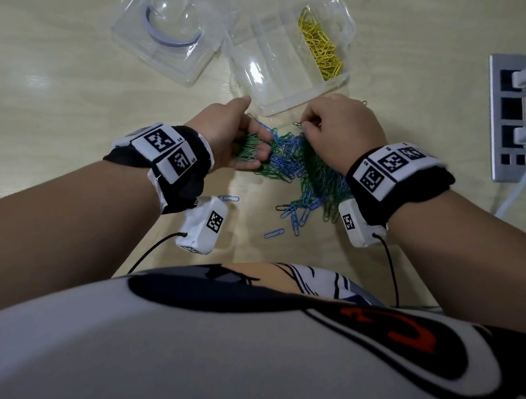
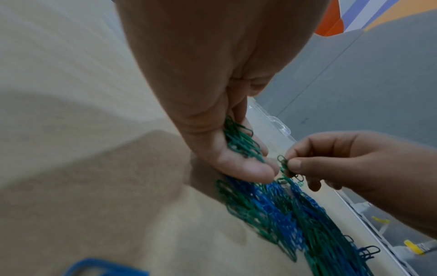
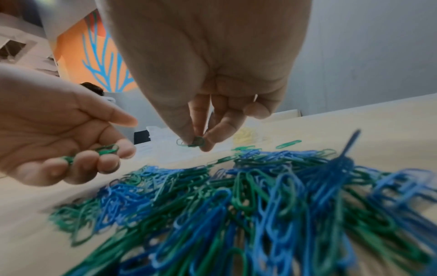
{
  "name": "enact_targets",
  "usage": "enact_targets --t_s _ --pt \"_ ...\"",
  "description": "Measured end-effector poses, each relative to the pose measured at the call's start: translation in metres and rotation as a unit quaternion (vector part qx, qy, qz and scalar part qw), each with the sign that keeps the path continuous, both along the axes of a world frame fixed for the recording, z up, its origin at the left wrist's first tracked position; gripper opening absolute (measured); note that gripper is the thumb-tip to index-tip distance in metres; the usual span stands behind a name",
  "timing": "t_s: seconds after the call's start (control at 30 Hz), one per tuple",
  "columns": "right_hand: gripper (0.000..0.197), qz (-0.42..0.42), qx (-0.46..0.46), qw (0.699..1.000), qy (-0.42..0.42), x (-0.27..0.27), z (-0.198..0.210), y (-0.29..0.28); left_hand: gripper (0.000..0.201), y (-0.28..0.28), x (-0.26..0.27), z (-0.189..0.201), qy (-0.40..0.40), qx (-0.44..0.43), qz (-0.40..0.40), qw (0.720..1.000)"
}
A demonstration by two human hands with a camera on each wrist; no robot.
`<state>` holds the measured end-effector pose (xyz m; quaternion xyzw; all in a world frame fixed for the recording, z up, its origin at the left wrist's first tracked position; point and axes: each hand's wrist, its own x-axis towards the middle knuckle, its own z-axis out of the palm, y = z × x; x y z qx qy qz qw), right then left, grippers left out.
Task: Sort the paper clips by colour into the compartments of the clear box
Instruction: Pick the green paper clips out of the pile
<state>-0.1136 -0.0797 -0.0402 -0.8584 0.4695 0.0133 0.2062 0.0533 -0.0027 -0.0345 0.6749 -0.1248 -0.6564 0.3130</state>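
Pale wood table (image 1: 55,90), with a pile (image 1: 303,170) of green and blue clips lying just in front of the clear box (image 1: 281,99).

Picking green out of the pile: right hand (image 1: 338,132) pinching a few green clips (image 3: 196,142) between thumb and fingertips, just above the pile's far edge. Left hand (image 1: 234,138) cupping a bundle of greens (image 2: 241,143), fingers curled round it, beside the right hand and almost touching it.

Yellow clips (image 1: 321,44) already lying in the box's right compartment; the other compartments looking bare, though glare is hiding part of them.

Probably best: passing the pinched greens into the cupped palm, then emptying the handful into one free compartment, well away from the yellows. Keeping the left fingers closed while carrying, since clips are slipping out between them easily. Checking for blues hooked onto the greens before dropping; tangled clips are likely riding along. Tipping the palm low over the compartment, so nothing bounces across a divider.

Further out: a clear lid (image 1: 174,35) lying beyond the box on the left, a socket strip (image 1: 512,117) with plugs at the right edge, a few stray blues (image 1: 274,232) nearer the body.
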Motion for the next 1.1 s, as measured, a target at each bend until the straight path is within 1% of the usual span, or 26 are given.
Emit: enact_targets --t_s 0.13,0.27,0.33,0.43,0.5,0.53,0.6,0.63,0.73,0.77,0.83,1.0,1.1 --pt "0.009 -0.039 0.027 0.999 -0.019 -0.002 0.003 0.0 0.066 -0.002 0.001 -0.001 0.008 0.005 0.015 1.0" --pt "0.009 -0.039 0.038 0.997 -0.057 -0.003 0.006 0.003 0.071 -0.002 0.001 -0.001 0.02 0.009 0.016 1.0" --pt "0.008 -0.025 0.059 0.994 -0.088 0.001 0.011 0.008 0.071 -0.002 0.0 -0.001 0.023 0.009 0.016 1.0" --pt "0.007 0.006 0.105 0.986 -0.126 0.012 0.02 0.019 0.064 -0.003 -0.002 0.001 0.023 0.001 0.033 0.999" --pt "0.01 0.027 0.127 0.982 -0.136 0.017 0.023 0.024 0.061 -0.003 -0.003 0.002 0.023 -0.004 0.037 0.999" --pt "0.013 0.049 0.13 0.982 -0.125 0.018 0.023 0.025 0.061 -0.003 -0.003 0.002 0.023 -0.006 0.035 0.999" --pt "0.017 0.08 0.105 0.987 -0.094 0.018 0.021 0.025 0.063 -0.002 -0.003 0.001 0.028 -0.008 0.032 0.999" --pt "0.018 0.071 0.088 0.989 -0.092 0.017 0.019 0.022 0.064 -0.002 -0.002 0.002 0.03 -0.008 0.027 0.999" --pt "0.018 -0.013 0.051 0.993 -0.11 0.011 0.013 0.014 0.068 -0.002 0.001 0.002 0.031 -0.005 0.01 0.999" --pt "0.018 -0.032 0.043 0.993 -0.103 0.009 0.01 0.012 0.068 -0.002 0.001 0.001 0.029 -0.004 0.008 1.0" --pt "0.02 -0.039 0.04 0.996 -0.069 0.007 0.005 0.008 0.066 -0.001 0.003 0.001 0.021 -0.003 0.006 1.0" --pt "0.018 0.028 0.036 0.999 -0.01 0.01 -0.008 0.008 0.058 0.003 0.009 -0.002 0.0 0.003 0.002 1.0" --pt "0.016 0.045 0.026 0.998 0.019 0.012 -0.009 0.008 0.053 0.006 0.012 -0.004 0.0 0.003 0.002 1.0"
